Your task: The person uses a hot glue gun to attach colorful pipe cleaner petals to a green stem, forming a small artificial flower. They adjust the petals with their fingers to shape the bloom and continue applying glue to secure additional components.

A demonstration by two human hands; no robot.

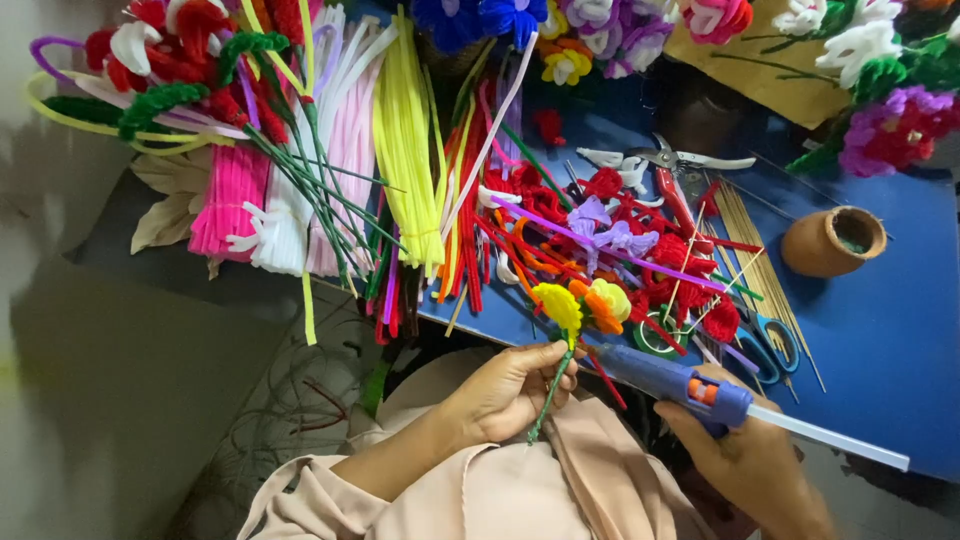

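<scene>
Gluing step: the left hand (510, 390) fingers pinch a yellow flower (557, 305) by its stem near the surface's near edge, while right hand (745, 455) fingers wrap a glue gun (690, 385), whose nozzle likely needs careful aiming at the flower.

I am wearing the single camera on my head, and it is looking steeply down, close over my lap and my hands, taking in the near edge of the blue table (880, 330) tilting across the frame ahead.
</scene>
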